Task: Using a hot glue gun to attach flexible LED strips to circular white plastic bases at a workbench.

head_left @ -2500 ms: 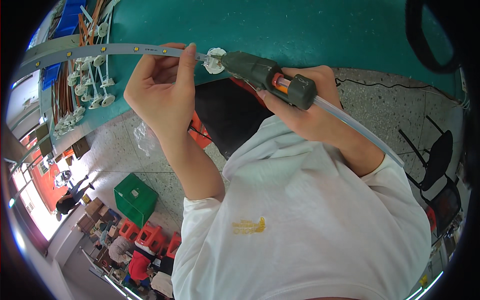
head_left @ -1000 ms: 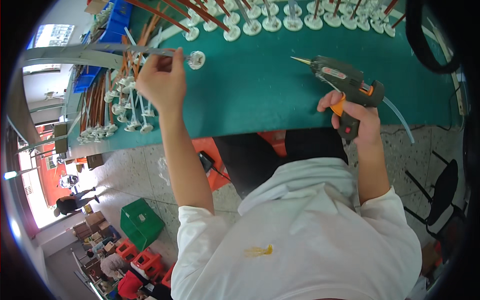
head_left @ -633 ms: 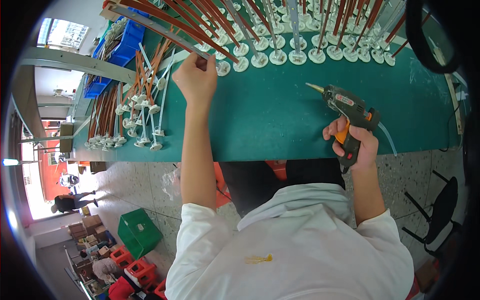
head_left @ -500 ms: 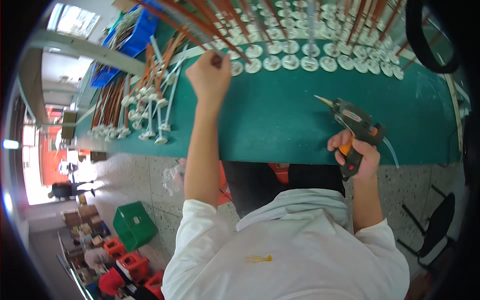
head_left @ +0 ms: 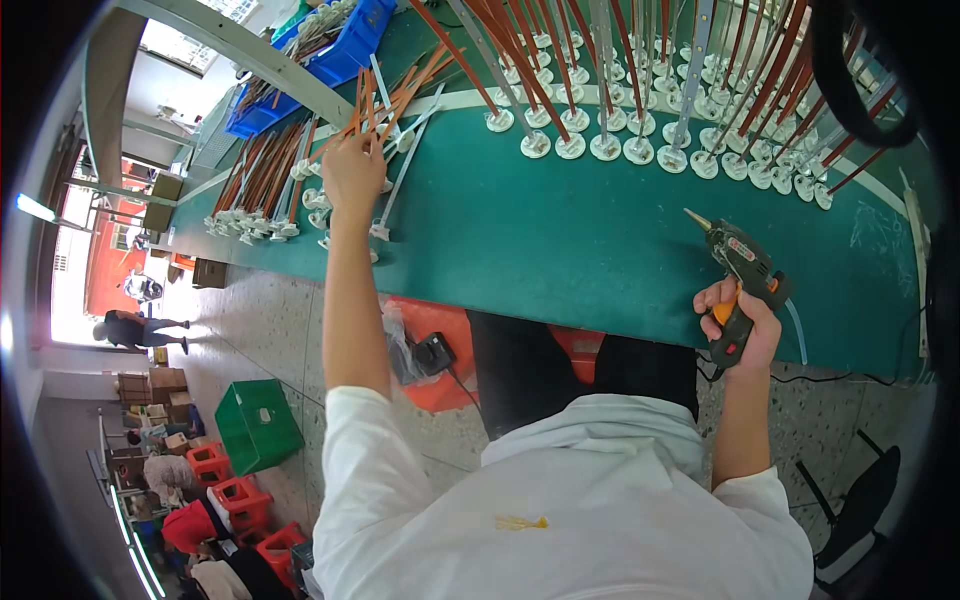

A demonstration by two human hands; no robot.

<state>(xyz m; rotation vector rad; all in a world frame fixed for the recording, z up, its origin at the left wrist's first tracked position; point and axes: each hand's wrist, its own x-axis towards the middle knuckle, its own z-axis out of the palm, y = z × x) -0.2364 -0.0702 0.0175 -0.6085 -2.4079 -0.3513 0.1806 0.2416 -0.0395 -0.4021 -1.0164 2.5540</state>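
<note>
My left hand [head_left: 352,180] reaches into a pile of brown and grey rods with white round bases [head_left: 400,140] at the left of the green table. Its fingers curl among the brown rods; the fingertips are hidden, so I cannot make out what they grip. My right hand [head_left: 745,325] is wrapped round the handle of a dark glue gun [head_left: 745,262] with an orange trigger. The gun's nozzle points up and left over the table, and a pale glue stick [head_left: 797,330] sticks out of its back. Rods on white discs [head_left: 605,147] stand upright in rows at the far side.
More rods with white bases [head_left: 250,190] lie bundled at the left, near blue bins [head_left: 350,45]. A metal post [head_left: 250,60] crosses above them. Below the table are a red stool [head_left: 440,385] and a black cable. A green crate [head_left: 258,425] stands on the floor.
My left hand has moved left from the near end of the standing rods to the loose pile. The view has shifted. My right hand still grips the glue gun.
</note>
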